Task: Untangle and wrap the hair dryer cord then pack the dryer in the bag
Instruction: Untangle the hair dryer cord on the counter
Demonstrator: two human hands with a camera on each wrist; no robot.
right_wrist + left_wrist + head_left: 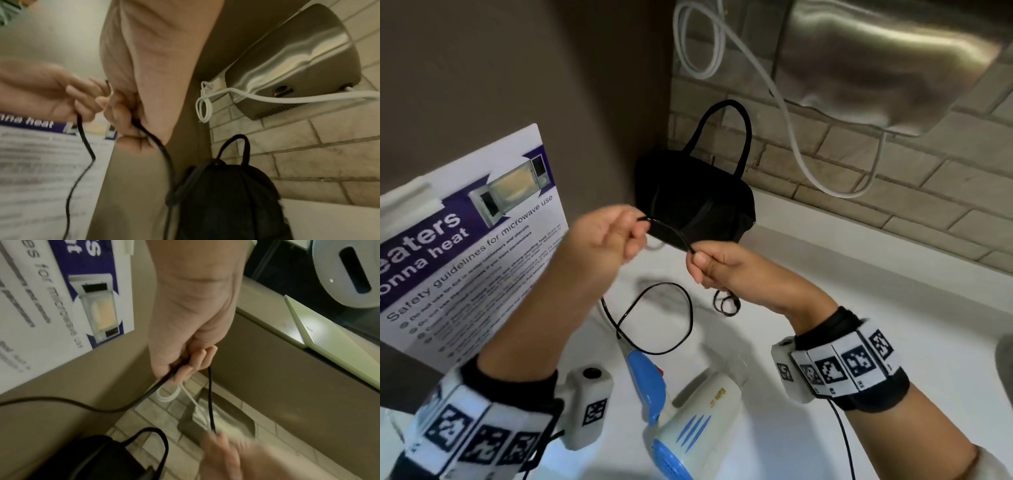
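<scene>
A white and blue hair dryer (688, 418) lies on the white counter near the bottom of the head view. Its thin black cord (654, 318) loops above the counter and rises to both hands. My left hand (613, 240) pinches the cord (162, 382) between thumb and curled fingers. My right hand (709, 263) grips the same cord (152, 138) a short span to the right, with a small coil hanging below it. The black bag (695, 195) with loop handles stands upright in the corner behind the hands, and also shows as the bag (226, 194) in the right wrist view.
A microwave safety poster (465, 246) leans at the left. A steel hand dryer (887, 61) with a white cable (784, 113) hangs on the brick wall (859, 185) at the right. The white counter (859, 274) stretches rightward.
</scene>
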